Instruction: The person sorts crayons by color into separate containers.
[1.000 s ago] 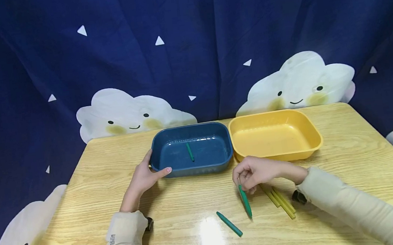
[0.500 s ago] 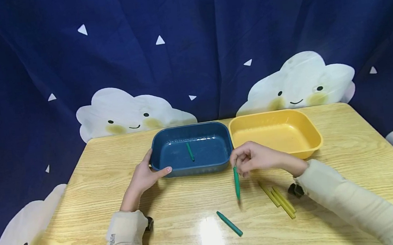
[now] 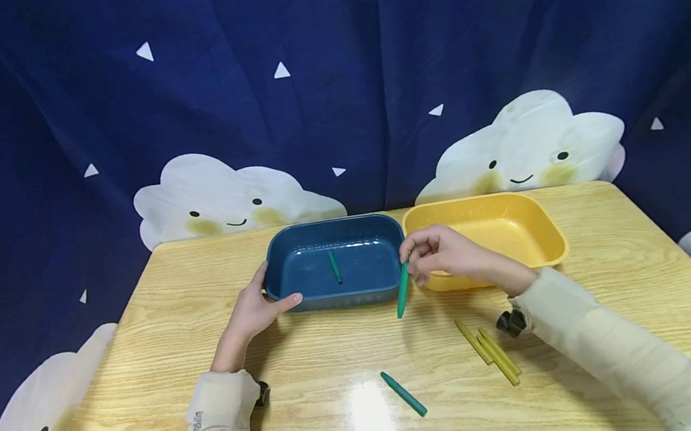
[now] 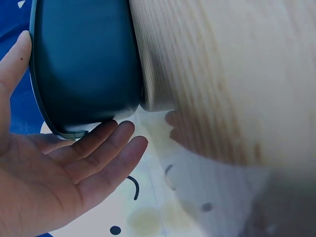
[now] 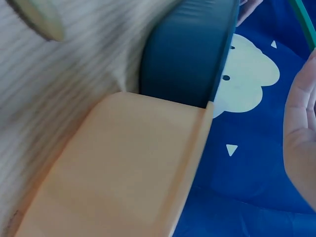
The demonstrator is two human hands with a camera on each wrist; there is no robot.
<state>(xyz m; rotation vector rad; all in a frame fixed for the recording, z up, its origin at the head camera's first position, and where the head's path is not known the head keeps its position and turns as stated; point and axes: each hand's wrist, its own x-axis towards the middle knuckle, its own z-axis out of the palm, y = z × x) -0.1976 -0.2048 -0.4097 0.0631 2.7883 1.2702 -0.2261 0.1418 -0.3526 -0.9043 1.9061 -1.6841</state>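
A green crayon (image 3: 403,291) hangs pinched by its upper end in my right hand (image 3: 444,254), tip downward, by the front right corner of a dark blue bin (image 3: 330,302). In the right wrist view this crayon (image 5: 303,20) shows at the top right, above the fingers. My left hand (image 3: 257,312) rests against the bin's front left corner, thumb along the front and fingers at the side. The left wrist view has these fingers (image 4: 106,170) nearly straight, at the bin's wall. Inside the bin lies another green crayon (image 3: 334,267).
A yellow bin (image 3: 535,228) stands right beside the blue one, partly behind my right hand. On the wooden table (image 3: 317,406) lie a third green crayon (image 3: 403,394) and several yellow crayons (image 3: 498,355). A blue curtain (image 3: 331,102) hangs behind.
My right hand has lifted the green crayon from the table area and carried it away from me, up to the gap between the bins. The left hand stays in place.
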